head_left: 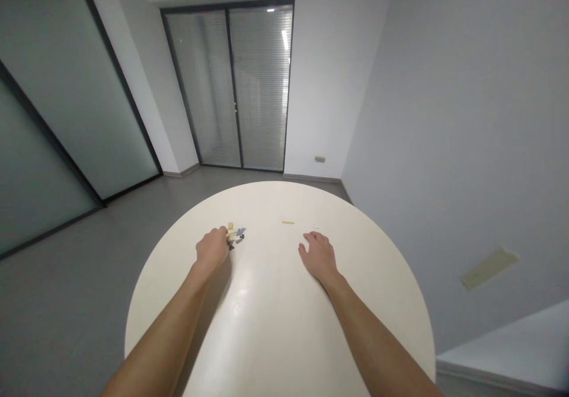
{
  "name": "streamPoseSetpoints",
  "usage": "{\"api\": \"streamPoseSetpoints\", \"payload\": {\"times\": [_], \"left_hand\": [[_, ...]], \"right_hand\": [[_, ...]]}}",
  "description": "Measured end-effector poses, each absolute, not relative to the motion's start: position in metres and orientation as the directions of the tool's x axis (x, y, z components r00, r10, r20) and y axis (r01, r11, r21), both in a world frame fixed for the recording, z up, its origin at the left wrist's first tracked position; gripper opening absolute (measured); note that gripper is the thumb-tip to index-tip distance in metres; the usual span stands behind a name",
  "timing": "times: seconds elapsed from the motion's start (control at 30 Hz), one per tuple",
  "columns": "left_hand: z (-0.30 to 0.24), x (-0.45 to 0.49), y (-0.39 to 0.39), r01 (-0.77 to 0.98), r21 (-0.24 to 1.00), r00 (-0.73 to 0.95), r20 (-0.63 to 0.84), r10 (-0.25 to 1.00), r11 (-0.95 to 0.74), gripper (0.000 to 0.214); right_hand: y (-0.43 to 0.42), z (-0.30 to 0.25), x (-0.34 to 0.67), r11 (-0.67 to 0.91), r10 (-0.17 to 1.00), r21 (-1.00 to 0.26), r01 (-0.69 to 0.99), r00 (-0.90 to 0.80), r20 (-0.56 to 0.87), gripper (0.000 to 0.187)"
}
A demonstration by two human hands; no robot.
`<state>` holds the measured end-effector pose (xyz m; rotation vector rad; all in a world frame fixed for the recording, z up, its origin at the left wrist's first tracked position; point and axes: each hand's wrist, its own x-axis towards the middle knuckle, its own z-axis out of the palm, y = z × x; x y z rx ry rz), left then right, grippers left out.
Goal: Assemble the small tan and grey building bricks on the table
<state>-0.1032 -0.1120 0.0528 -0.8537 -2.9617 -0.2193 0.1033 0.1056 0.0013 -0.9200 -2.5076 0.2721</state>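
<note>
My left hand (pixel 213 246) is at the left edge of a loose pile of small plastic pieces (pixel 240 231), which look like toy building bricks in yellow, grey and black. Its fingers are curled together at the pile, and what they grip, if anything, is hidden. A square yellow piece (pixel 230 226) lies just past the fingertips. My right hand (pixel 320 255) rests low over the table, thumb and fingers apart, holding nothing. Just beyond its fingers lie thin white pieces (pixel 315 226). A long, narrow yellow piece (pixel 288 222) sits farther left, between the two hands.
Everything lies on a round cream table (pixel 267 326), its far edge curving in front of me. Behind it stands a dark-framed glass door (pixel 260 89) with blinds. Frosted glass panels (pixel 66 83) are at left, and a plain wall (pixel 457 130) is close on the right.
</note>
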Motion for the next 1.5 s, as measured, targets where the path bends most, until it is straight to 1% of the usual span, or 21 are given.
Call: {"api": "streamPoseSetpoints", "payload": {"times": [0.13,0.23,0.47,0.57,0.63,0.7,0.77,0.83,0.87,0.93,1.0,1.1,1.17,1.33,1.5], "left_hand": [[0.052,-0.104,-0.112,0.533,0.126,-0.846,0.091,0.525,0.837,0.033],[0.050,-0.104,-0.112,0.552,0.146,-0.833,0.119,0.540,0.821,0.034],[0.046,-0.105,-0.113,0.611,0.227,-0.790,0.220,0.571,0.758,0.042],[0.046,-0.102,-0.109,0.657,0.277,-0.752,0.304,0.585,0.702,0.041],[0.045,-0.095,-0.101,0.684,0.349,-0.728,0.381,0.570,0.641,0.038],[0.041,-0.085,-0.091,0.683,0.478,-0.730,0.420,0.539,0.553,0.033],[0.035,-0.073,-0.079,0.665,0.607,-0.732,0.418,0.538,0.434,0.026],[0.027,-0.061,-0.068,0.630,0.721,-0.718,0.398,0.571,0.289,0.020],[0.023,-0.055,-0.063,0.611,0.760,-0.695,0.380,0.611,0.223,0.017],[0.017,-0.046,-0.056,0.565,0.816,-0.668,0.363,0.649,0.125,0.012],[0.014,-0.040,-0.052,0.515,0.854,-0.649,0.338,0.682,0.067,0.012],[0.014,-0.035,-0.052,0.456,0.890,-0.617,0.303,0.726,0.017,0.014],[0.016,-0.033,-0.053,0.437,0.900,-0.604,0.292,0.742,0.001,0.016],[0.019,-0.030,-0.054,0.407,0.913,-0.571,0.284,0.770,-0.035,0.020],[0.017,-0.030,-0.054,0.487,0.872,-0.533,0.349,0.771,-0.059,0.019]], "right_hand": [[0.106,0.002,0.103,0.761,0.648,-0.321,0.564,-0.677,0.349,0.038],[0.106,0.002,0.103,0.760,0.650,-0.313,0.570,-0.677,0.344,0.038],[0.105,0.003,0.104,0.760,0.649,-0.301,0.575,-0.682,0.336,0.039],[0.104,0.004,0.104,0.760,0.649,-0.305,0.573,-0.682,0.337,0.039],[0.104,0.004,0.104,0.759,0.651,-0.310,0.573,-0.677,0.343,0.038],[0.104,0.004,0.104,0.762,0.647,-0.322,0.562,-0.676,0.352,0.035],[0.105,0.005,0.104,0.786,0.616,-0.348,0.512,-0.698,0.365,0.030],[0.104,0.007,0.103,0.824,0.552,-0.391,0.411,-0.738,0.388,0.026],[0.102,0.009,0.103,0.839,0.516,-0.416,0.349,-0.754,0.407,0.025],[0.098,0.013,0.101,0.860,0.439,-0.462,0.217,-0.776,0.453,0.026],[0.091,0.018,0.099,0.873,0.350,-0.481,0.086,-0.797,0.493,0.029],[0.083,0.024,0.097,0.890,0.224,-0.454,-0.042,-0.828,0.515,0.030],[0.080,0.027,0.096,0.902,0.195,-0.428,-0.055,-0.832,0.519,0.025],[0.084,0.027,0.095,0.911,0.204,-0.410,-0.038,-0.824,0.529,0.015],[0.086,0.026,0.095,0.904,0.241,-0.427,-0.008,-0.817,0.524,0.013]]}}
